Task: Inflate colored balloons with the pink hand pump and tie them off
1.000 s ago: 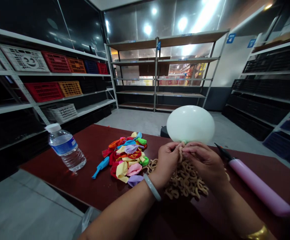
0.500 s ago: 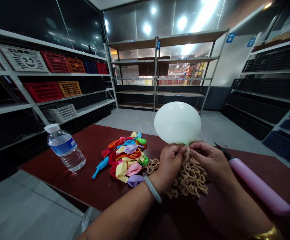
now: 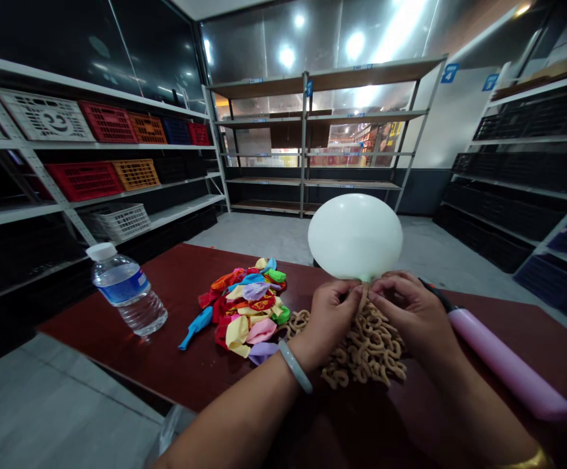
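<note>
A white inflated balloon (image 3: 355, 236) stands above my hands, its neck pointing down between my fingertips. My left hand (image 3: 335, 312) is closed in a pinch at the neck from the left. From the right, my right hand (image 3: 405, 303) pinches at the same spot, its fingers curled. A tan strand (image 3: 363, 298) shows between the two thumbs; I cannot tell whether it goes round the neck. Just below lies a pile of tan curled loops (image 3: 369, 348), which look like rubber bands, partly hidden by my left hand.
Left of my hands is a heap of uninflated coloured balloons (image 3: 251, 306). A water bottle (image 3: 130, 290) stands farther left on the dark red table (image 3: 176, 365). To the right lies a pink balloon pump (image 3: 508, 361) with a black nozzle. Shelves with crates (image 3: 88, 179) line the room.
The white balloon has shifted slightly right and up. Both hands remain at its neck, with the fingers slightly rearranged. The bottle, balloon heap and pump have not moved.
</note>
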A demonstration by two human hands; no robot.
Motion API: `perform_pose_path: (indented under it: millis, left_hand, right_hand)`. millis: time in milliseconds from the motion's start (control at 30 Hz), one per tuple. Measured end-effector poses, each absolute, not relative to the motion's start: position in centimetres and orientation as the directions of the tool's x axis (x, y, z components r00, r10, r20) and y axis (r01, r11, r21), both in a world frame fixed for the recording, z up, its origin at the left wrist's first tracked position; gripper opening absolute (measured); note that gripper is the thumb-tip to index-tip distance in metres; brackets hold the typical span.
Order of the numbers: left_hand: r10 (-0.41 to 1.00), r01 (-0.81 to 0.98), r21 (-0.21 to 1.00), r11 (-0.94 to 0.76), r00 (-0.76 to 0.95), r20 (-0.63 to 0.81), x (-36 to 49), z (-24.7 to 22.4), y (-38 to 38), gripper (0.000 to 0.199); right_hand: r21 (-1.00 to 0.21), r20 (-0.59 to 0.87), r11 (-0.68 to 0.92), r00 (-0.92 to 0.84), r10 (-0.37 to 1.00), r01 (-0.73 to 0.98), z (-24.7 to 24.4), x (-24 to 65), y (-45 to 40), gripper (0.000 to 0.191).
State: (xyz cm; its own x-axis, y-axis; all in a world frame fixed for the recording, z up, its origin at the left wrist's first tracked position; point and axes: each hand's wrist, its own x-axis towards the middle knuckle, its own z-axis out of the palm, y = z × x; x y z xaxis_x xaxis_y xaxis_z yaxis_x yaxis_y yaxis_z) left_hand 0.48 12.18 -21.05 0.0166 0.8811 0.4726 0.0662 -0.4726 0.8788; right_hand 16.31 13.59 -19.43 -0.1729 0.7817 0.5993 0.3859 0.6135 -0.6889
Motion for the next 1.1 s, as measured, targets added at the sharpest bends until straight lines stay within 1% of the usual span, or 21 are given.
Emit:
perform_pose_path:
  millis: [100,200,267,333,400,467,500,567,633,700,800,867,967,1033,1100]
  left_hand:
    - [0.875,0.128,0.868,-0.479,-0.006,0.484,0.5,-21.2,12.3,0.025]
    - [0.854,0.179,0.845,-0.505,-0.043,0.519,0.5,-21.1,12.1,0.021]
    - [0.855,0.161,0.849,-0.503,-0.050,0.516,0.6,-20.9,11.9,0.019]
    - [0.869,0.121,0.868,-0.482,-0.056,0.491,0.7,-20.9,11.8,0.016]
    - [0.900,0.034,0.903,-0.429,-0.069,0.430,1.0,-21.1,12.0,0.015]
    - [0.950,-0.154,0.938,-0.312,-0.046,0.308,1.2,-21.4,12.2,0.018]
    - [0.970,-0.266,0.935,-0.236,-0.012,0.242,1.3,-21.6,12.3,0.020]
    - [0.987,-0.439,0.892,-0.108,0.058,0.148,1.5,-21.9,12.4,0.027]
    - [0.990,-0.506,0.861,-0.058,0.081,0.114,1.7,-22.0,12.4,0.031]
    - [0.992,-0.507,0.860,-0.052,0.075,0.105,1.8,-22.0,12.2,0.034]
    - [0.991,-0.483,0.872,-0.074,0.064,0.120,1.9,-21.8,11.9,0.037]
    - [0.990,-0.453,0.886,-0.099,0.048,0.135,2.0,-21.7,11.9,0.036]
    - [0.986,-0.370,0.918,-0.146,0.023,0.166,1.8,-21.6,12.1,0.031]
    - [0.979,-0.318,0.928,-0.192,-0.003,0.202,1.7,-21.6,12.1,0.027]
    - [0.971,-0.285,0.930,-0.233,-0.020,0.237,1.6,-21.7,12.2,0.024]
  right_hand:
    - [-0.768,0.527,0.562,-0.197,0.827,0.306,-19.2,16.0,13.1,0.017]
    - [-0.817,0.489,0.525,-0.198,0.850,0.237,-18.8,15.6,12.4,0.020]
    - [-0.827,0.489,0.521,-0.187,0.852,0.212,-18.7,15.5,12.2,0.021]
    - [-0.784,0.538,0.572,-0.194,0.820,0.241,-18.6,15.5,12.2,0.018]
    - [-0.676,0.627,0.666,-0.227,0.745,0.316,-18.7,15.6,12.5,0.013]
    - [-0.563,0.702,0.737,-0.254,0.666,0.375,-18.9,15.7,12.8,0.008]
    - [-0.527,0.727,0.755,-0.253,0.638,0.390,-19.0,15.6,12.9,0.007]
    - [-0.492,0.755,0.775,-0.249,0.607,0.398,-19.3,15.5,13.1,0.006]
    - [-0.487,0.756,0.783,-0.262,0.600,0.388,-19.4,15.4,13.1,0.005]
    - [-0.515,0.738,0.770,-0.261,0.622,0.378,-19.5,15.4,13.0,0.005]
    - [-0.619,0.673,0.691,-0.201,0.711,0.373,-19.5,15.6,12.9,0.012]
    - [-0.671,0.622,0.645,-0.195,0.758,0.366,-19.5,15.8,12.9,0.017]
    - [-0.701,0.584,0.624,-0.223,0.780,0.346,-19.4,16.0,13.2,0.019]
    - [-0.722,0.582,0.620,-0.214,0.784,0.309,-19.4,15.9,13.3,0.017]
    - [-0.766,0.574,0.602,-0.182,0.798,0.224,-19.2,15.8,13.2,0.016]
